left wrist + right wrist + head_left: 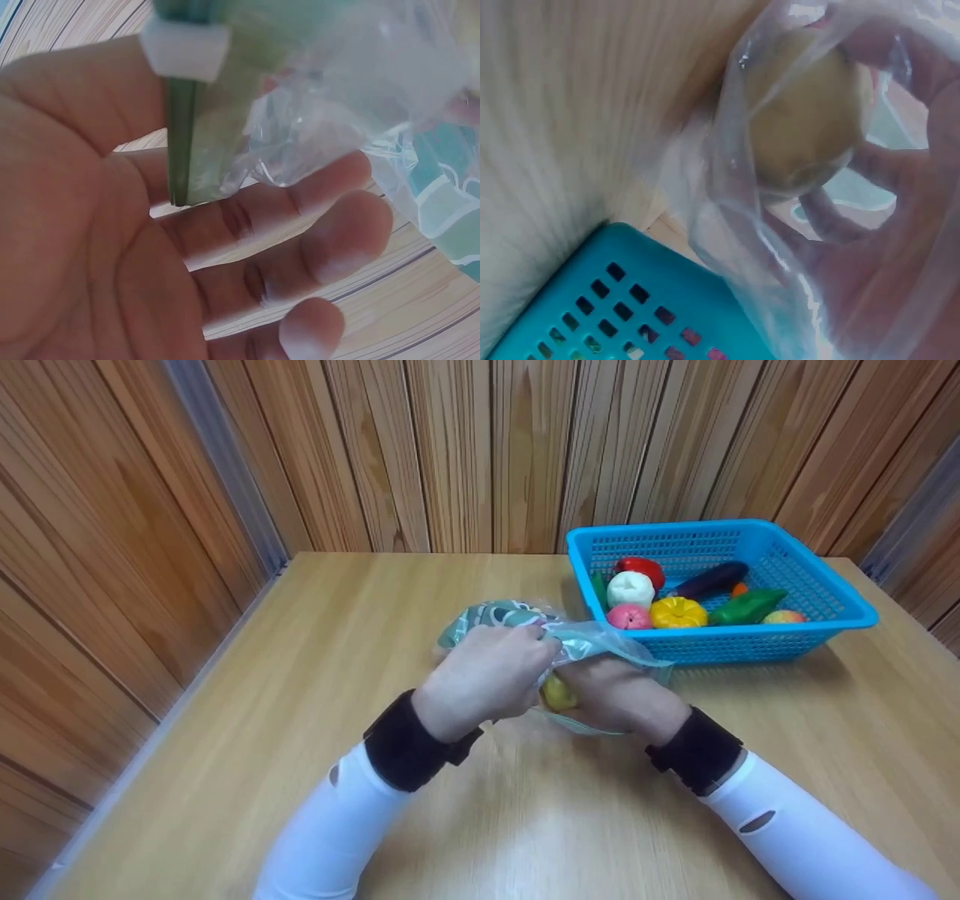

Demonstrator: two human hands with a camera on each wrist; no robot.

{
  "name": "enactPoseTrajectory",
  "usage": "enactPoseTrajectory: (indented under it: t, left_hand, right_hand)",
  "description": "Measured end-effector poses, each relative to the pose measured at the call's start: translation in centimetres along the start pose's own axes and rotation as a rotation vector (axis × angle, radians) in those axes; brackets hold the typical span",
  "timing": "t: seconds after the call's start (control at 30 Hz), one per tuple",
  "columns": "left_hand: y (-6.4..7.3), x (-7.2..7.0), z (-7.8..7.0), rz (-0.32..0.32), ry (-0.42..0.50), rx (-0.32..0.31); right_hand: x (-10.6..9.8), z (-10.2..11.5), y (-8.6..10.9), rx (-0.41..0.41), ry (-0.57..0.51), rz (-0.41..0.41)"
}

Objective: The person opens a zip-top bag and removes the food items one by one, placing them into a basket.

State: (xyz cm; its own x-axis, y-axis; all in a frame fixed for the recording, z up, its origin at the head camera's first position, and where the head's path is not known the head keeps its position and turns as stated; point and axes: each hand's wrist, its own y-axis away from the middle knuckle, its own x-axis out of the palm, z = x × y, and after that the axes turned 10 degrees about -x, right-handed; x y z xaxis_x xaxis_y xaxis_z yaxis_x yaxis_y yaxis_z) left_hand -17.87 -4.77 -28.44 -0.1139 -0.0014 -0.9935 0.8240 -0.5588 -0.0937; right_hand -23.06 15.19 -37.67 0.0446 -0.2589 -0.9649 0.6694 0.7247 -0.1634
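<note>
One yellow item [559, 692] sits in the patterned bag [480, 617], left of the blue basket [750, 647]. Your right hand [611, 690] grips it inside; your left hand [487, 675] pinches the bag's edge. Bag print: too unclear to read.

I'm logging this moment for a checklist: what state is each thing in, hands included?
Left hand, pinching the plastic bag's edge
Plastic bag, mouth open
Right hand, inside the bag, gripping the yellowish item
Yellowish item, held, partly hidden
Blue basket, upright, open-topped, partly filled
Produce, lying in the basket
Wrist straps, wrapped around both wrists
</note>
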Motion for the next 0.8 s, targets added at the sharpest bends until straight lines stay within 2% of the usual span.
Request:
enactPoseTrajectory:
  t: [0.13,0.23,0.27,0.4,0.5,0.63,0.8]
  left_hand:
    - [0.0,0.0,0.0,-0.001,-0.021,0.002]
    - [0.0,0.1,0.0,-0.008,-0.034,0.011]
    - [0.0,0.1,0.0,-0.010,-0.035,0.013]
    - [0.1,-0.1,0.2,-0.016,-0.027,0.009]
    - [0.2,-0.3,0.3,-0.032,-0.025,0.001]
    - [0.1,-0.4,0.3,-0.082,-0.014,-0.011]
    - [0.0,-0.5,0.3,-0.099,-0.014,-0.049]
  right_hand:
    - [0.1,0.2,0.0,0.181,-0.244,0.021]
    - [0.3,0.3,0.1,0.279,-0.346,0.037]
    - [0.3,0.3,0.0,0.278,-0.339,0.050]
    - [-0.2,0.5,-0.1,0.243,-0.346,0.038]
    - [-1.2,0.8,0.0,0.146,-0.235,0.060]
    - [-2.5,1.4,0.2,0.009,-0.033,0.088]
    - [-3.2,2.0,0.2,-0.044,0.008,0.059]
